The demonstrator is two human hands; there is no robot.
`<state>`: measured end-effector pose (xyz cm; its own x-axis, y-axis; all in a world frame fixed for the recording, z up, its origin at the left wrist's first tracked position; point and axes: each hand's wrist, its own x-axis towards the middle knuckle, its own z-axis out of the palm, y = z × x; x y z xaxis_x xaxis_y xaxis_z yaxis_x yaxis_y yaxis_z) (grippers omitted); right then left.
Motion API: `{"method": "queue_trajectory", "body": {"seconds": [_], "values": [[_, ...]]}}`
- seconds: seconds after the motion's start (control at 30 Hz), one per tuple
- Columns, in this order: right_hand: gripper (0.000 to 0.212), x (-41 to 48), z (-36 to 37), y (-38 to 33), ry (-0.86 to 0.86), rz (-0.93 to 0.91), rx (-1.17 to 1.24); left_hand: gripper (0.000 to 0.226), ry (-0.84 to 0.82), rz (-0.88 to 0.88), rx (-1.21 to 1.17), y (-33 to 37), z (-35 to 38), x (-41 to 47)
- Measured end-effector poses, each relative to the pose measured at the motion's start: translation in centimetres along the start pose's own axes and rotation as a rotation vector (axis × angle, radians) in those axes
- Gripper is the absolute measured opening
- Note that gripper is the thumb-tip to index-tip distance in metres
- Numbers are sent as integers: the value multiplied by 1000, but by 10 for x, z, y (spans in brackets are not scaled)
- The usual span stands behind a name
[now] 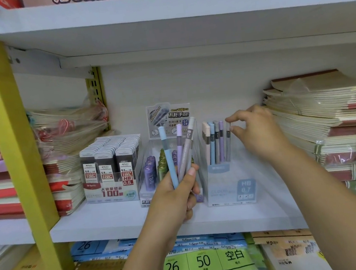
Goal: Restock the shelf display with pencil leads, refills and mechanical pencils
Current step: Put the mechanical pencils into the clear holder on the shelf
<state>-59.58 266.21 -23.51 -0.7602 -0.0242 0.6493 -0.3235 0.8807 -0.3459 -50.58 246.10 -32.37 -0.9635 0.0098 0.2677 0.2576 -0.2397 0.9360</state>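
Restocking looks roughly half done to me. On the shelf [120, 221], the lead packs [110, 155] fill their carton in tight rows, and the lead tubes [150, 171], purple and green, stand packed in the middle tray. The clear holder [229, 186] is the gap: only a short row [214, 144] of pencils stands at its back, with room in front.

My left hand [175, 199] grips three pencils [180, 154] in a fan, upright in front of the tube tray, fingers curled round their lower barrels. My right hand [254, 130] reaches into the holder, thumb and forefinger pinching the cap of a grey pencil [228, 140] at the right end of the row; the other fingers are loosely curled.

I judge that the three pencils in hand go into the holder next.

The pencils are slim matt cylinders in pastel blue, lilac and taupe, with frosted upper sections. The holder is glossy, thin-walled plastic, likely to slide if nudged. Stacked notebooks [337, 116] in crinkled film flank both sides.
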Motion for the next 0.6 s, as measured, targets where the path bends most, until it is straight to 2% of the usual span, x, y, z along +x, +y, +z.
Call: {"method": "queue_trajectory", "body": {"seconds": [0.1,0.23,0.27,0.3,0.37,0.43,0.5,0.6], "values": [[29,-4,-5,-1,-27,51,89,17,1,-3,9,2,0,-2],[24,-28,-19,-14,208,-79,224,18,-43,0,10,8,2,-6],[21,-34,-24,-21,205,-115,285,19,-55,2,3,10,4,-7],[18,-41,-28,-29,150,-141,367,20,-68,2,-5,12,5,-9],[17,-52,-35,-46,-73,-141,590,21,-99,5,-14,16,8,-11],[25,-60,-36,-58,-258,-113,734,21,-125,12,-14,18,11,-14],[30,-64,-32,-63,-280,-76,817,21,-147,15,-8,20,12,-16],[26,-65,-28,-63,-247,17,923,27,-208,13,12,21,12,-18]]}}
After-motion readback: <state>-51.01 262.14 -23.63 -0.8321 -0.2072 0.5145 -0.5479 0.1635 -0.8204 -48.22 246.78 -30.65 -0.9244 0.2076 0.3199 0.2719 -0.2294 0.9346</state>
